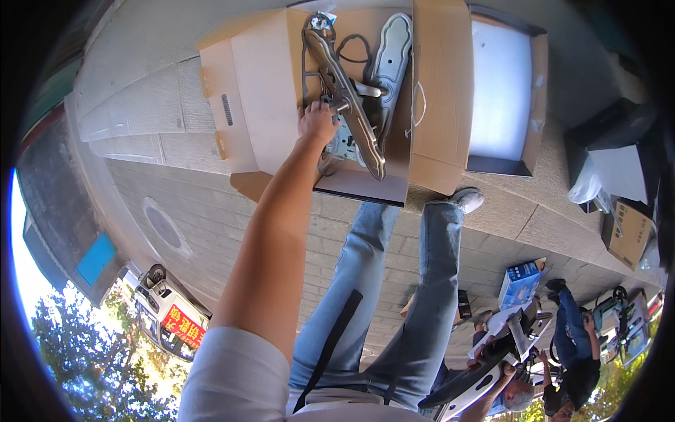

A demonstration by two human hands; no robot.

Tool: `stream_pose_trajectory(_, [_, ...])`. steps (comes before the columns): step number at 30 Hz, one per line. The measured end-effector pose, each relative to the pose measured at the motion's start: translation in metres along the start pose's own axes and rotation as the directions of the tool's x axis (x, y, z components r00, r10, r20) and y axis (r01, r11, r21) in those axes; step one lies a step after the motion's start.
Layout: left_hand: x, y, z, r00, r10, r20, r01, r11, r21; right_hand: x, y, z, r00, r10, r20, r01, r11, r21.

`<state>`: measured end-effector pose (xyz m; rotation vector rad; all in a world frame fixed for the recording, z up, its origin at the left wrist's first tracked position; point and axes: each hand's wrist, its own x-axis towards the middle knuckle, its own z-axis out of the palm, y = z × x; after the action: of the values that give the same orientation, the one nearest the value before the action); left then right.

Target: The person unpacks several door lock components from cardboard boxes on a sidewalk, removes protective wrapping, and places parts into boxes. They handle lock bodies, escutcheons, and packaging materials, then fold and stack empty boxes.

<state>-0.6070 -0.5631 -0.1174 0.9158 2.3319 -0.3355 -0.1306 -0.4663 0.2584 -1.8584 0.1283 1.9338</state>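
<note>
My left hand is curled round the lever of a bronze-coloured door-handle plate that lies slanted in an open cardboard box. Beside it on the right, a silver door-handle plate with its own lever leans against the box wall. Under the bronze plate, next to my fingers, is a metal lock body, partly covered. A dark loop lies between the two plates. Near the far end sits a small clear packet of metal parts. My right hand is out of view.
A second box with a white foam sheet stands to the right. Further right are dark boxes and a brown carton. Behind my legs, a person holds a long panel; another person is nearby.
</note>
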Motion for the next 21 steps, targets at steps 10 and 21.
stream_pose_trajectory(10, [-0.076, 0.003, -0.115, 0.958, 0.285, 0.002, -0.282, 0.949, -0.138, 0.001, -0.003, 0.011, 0.999, 0.026, 0.021, -0.028, 0.995, 0.101])
stream_pose_trajectory(21, [-0.054, -0.014, -0.147, 0.817, 0.562, 0.131, -0.577, 0.798, 0.174, -0.004, -0.004, 0.005, 0.987, -0.039, 0.156, 0.033, 0.998, 0.045])
